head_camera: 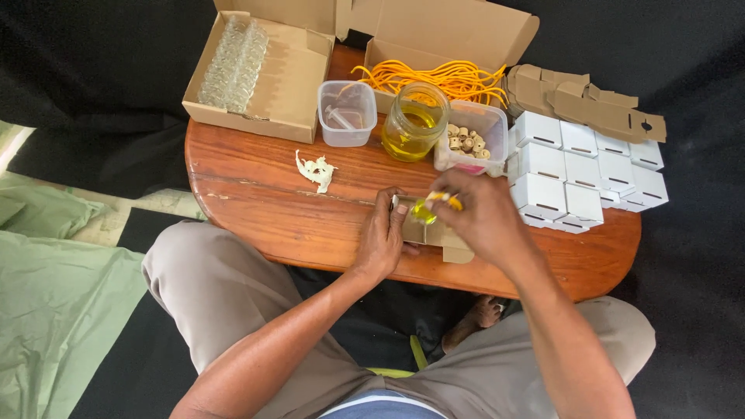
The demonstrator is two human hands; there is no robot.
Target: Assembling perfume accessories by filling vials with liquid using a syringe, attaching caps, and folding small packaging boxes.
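Brown cardboard box (431, 231) sits at six o'clock on the wooden table (256, 209), steadied by the left hand (382, 237), fingers curled against its side. At three o'clock of it, the right hand (481, 213) pinches a small yellow-filled vial (425, 209) over the box. Oil jar (415, 120) stands at twelve.

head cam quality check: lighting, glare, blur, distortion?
Head view: soft, even daylight, faint shadows under the hands; mild sheen on the oval reddish wooden table and a highlight on the glass jar of yellow liquid; the right hand is slightly motion-blurred, the left hand sharper; wide-angle bowing at the edges; the black cloth surround loses detail.
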